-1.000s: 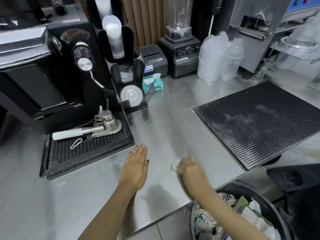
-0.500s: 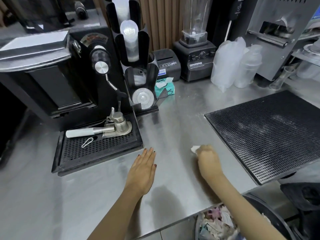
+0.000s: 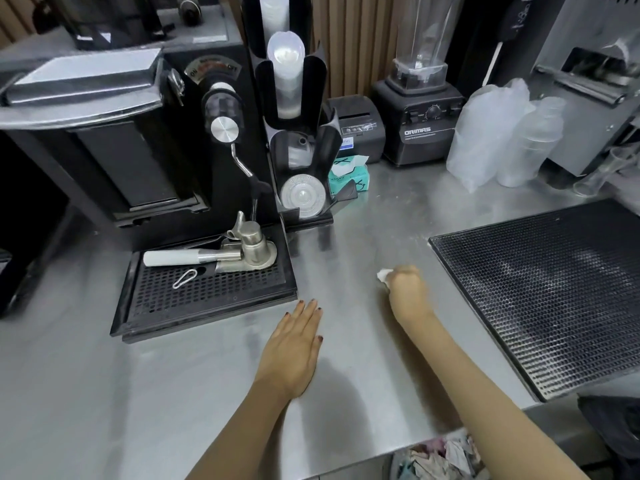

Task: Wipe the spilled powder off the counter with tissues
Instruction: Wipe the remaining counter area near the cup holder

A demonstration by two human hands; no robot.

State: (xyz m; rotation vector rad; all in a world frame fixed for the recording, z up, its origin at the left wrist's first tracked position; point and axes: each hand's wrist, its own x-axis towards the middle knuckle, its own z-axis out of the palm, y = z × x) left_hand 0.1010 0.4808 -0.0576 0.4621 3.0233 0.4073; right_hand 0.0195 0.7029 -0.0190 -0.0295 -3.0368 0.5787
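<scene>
tissue (image 3: 356, 162) in teal box (image 3: 347, 180)

Both forearms (image 3: 242, 420) are bare from wrist to the picture's lower edge. The left hand (image 3: 294, 351) has short, rounded fingernails (image 3: 313, 301) painted in a dark, almost black polish, seen on all four fingers and the thumb; on the right hand (image 3: 405, 289) the nails cannot be seen

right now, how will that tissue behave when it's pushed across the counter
The tissue is wadded in the right hand, so it is probably soft, light and floppy. The steel counter looks smooth, so it should slide easily.
</scene>
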